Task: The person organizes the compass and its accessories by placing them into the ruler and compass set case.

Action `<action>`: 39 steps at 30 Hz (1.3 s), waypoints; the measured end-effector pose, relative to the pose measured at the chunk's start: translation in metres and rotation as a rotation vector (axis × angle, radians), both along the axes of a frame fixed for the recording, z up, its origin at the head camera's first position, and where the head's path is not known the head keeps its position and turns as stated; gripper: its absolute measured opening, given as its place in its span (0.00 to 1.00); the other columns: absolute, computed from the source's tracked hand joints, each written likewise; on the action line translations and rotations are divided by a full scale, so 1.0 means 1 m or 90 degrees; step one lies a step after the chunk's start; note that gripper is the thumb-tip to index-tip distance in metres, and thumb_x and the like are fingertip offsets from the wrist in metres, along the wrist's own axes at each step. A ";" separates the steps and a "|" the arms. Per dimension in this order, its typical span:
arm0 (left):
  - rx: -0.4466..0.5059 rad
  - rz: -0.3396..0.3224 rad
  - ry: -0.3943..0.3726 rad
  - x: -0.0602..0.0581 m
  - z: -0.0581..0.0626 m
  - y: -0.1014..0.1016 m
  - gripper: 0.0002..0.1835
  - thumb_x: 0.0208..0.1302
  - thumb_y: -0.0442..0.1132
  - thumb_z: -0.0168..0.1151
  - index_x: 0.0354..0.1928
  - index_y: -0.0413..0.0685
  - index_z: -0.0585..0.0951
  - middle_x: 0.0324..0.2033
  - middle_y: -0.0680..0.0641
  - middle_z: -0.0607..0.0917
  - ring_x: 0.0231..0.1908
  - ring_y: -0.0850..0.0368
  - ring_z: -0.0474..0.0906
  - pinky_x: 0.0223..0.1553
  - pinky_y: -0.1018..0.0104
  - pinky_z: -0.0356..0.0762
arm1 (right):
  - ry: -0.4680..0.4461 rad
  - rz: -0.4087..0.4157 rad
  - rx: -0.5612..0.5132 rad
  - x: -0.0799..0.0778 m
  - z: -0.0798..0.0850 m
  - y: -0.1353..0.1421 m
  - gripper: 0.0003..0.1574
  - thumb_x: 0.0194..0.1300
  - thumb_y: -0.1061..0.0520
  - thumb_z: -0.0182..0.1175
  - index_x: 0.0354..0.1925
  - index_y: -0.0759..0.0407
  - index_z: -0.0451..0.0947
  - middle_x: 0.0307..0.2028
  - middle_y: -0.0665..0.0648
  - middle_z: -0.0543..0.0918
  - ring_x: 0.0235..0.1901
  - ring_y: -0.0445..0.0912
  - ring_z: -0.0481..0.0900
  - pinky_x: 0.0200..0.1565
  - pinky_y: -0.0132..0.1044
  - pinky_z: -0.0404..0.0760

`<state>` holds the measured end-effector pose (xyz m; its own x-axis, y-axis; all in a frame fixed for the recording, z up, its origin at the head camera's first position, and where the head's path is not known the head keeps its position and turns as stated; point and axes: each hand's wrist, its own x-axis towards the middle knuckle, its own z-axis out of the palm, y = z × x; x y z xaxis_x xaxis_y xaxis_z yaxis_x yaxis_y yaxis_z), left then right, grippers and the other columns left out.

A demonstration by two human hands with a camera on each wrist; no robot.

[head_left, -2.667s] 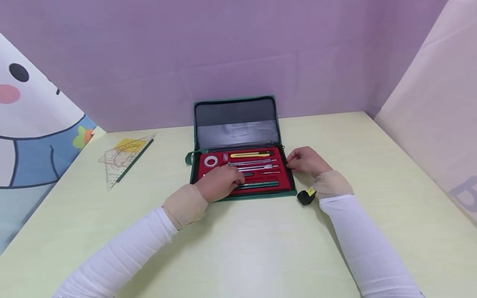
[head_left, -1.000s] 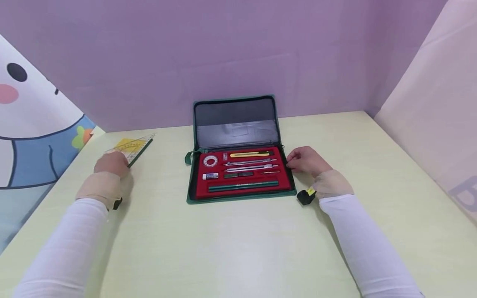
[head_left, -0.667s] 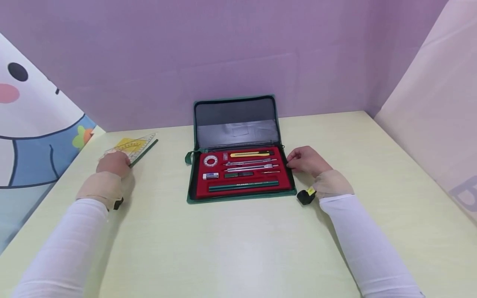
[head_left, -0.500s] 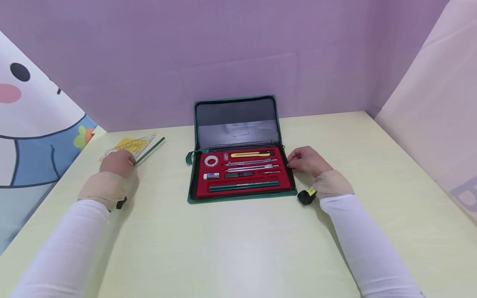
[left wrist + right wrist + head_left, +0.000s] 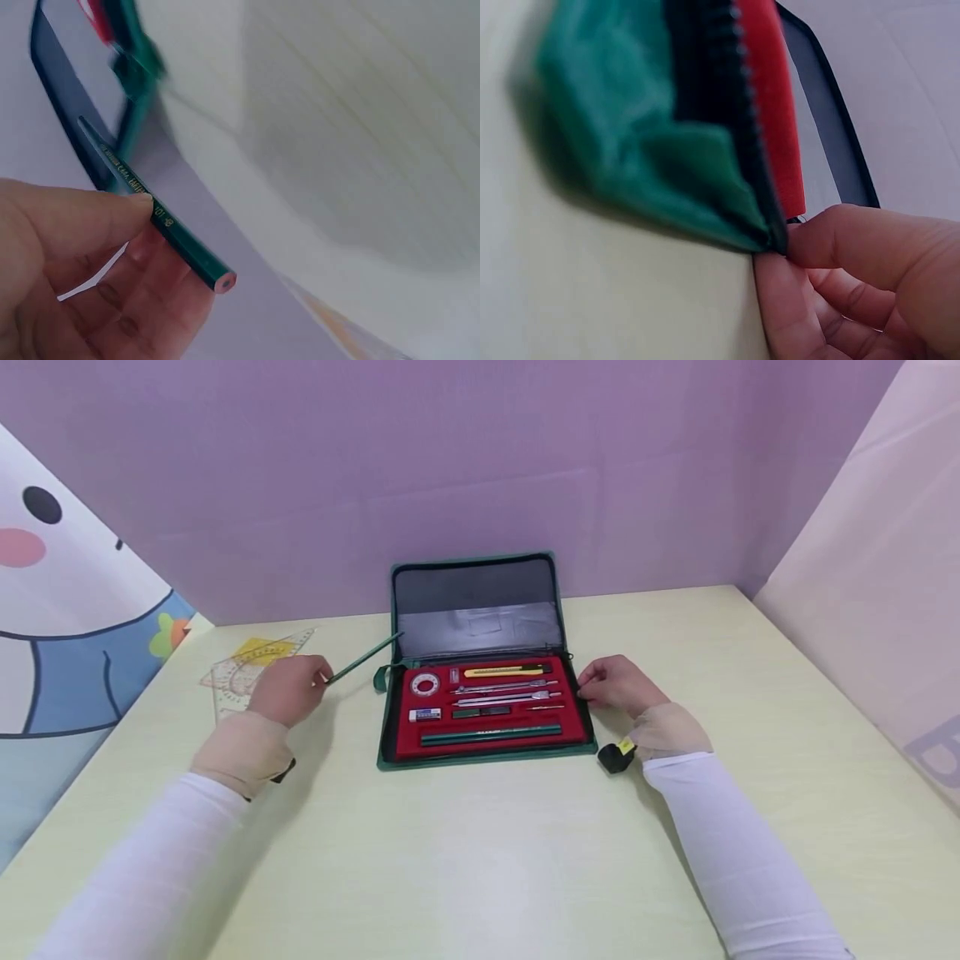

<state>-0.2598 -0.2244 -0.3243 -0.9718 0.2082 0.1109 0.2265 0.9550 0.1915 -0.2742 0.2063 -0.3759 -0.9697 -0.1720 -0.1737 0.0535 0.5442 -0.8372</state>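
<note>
My left hand (image 5: 291,687) pinches a green pencil (image 5: 363,658) near one end, and its far end overlaps the left edge of the open lid in the head view. Up close in the left wrist view, the thumb presses on the pencil (image 5: 184,244), whose flat pink end points back. My right hand (image 5: 618,683) pinches the right edge of a green zip case (image 5: 480,763) between thumb and index finger. The red tray inside bears another green pencil (image 5: 487,735), an eraser (image 5: 425,714), a yellow utility knife (image 5: 506,671) and silver compasses (image 5: 502,699).
Left of the case lie clear set squares (image 5: 225,681) and a yellow sheet (image 5: 264,649), partly behind my left hand. The case lid (image 5: 476,581) stands up against the purple backdrop (image 5: 480,460). A white ring (image 5: 424,685) sits in the tray.
My left hand went from the tray to the set squares, picked up the green pencil beside them, and has moved right with it toward the case. The right hand stays put.
</note>
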 end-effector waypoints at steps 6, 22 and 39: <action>-0.004 -0.059 0.040 0.011 0.003 0.036 0.09 0.56 0.25 0.57 0.39 0.35 0.81 0.33 0.37 0.83 0.34 0.44 0.79 0.37 0.50 0.77 | -0.004 -0.005 0.016 0.000 0.000 0.001 0.12 0.61 0.67 0.55 0.43 0.74 0.73 0.34 0.60 0.78 0.27 0.40 0.76 0.34 0.29 0.80; -0.049 -0.151 -0.021 0.042 -0.008 0.120 0.14 0.55 0.35 0.68 0.44 0.43 0.82 0.41 0.44 0.85 0.41 0.49 0.79 0.46 0.56 0.80 | -0.013 -0.006 0.014 0.000 -0.001 0.002 0.13 0.62 0.66 0.55 0.44 0.74 0.72 0.35 0.60 0.76 0.28 0.41 0.76 0.36 0.30 0.82; -0.106 -0.167 -0.045 0.047 -0.021 0.150 0.18 0.51 0.37 0.72 0.46 0.48 0.83 0.43 0.46 0.85 0.41 0.51 0.79 0.45 0.56 0.80 | -0.004 -0.006 -0.009 0.000 0.000 -0.001 0.12 0.60 0.68 0.56 0.42 0.76 0.72 0.32 0.58 0.78 0.26 0.38 0.76 0.33 0.28 0.81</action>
<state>-0.2125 -0.0743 -0.3448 -0.8866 0.4624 -0.0110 0.4609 0.8853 0.0612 -0.2737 0.2050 -0.3756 -0.9702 -0.1654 -0.1772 0.0634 0.5324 -0.8441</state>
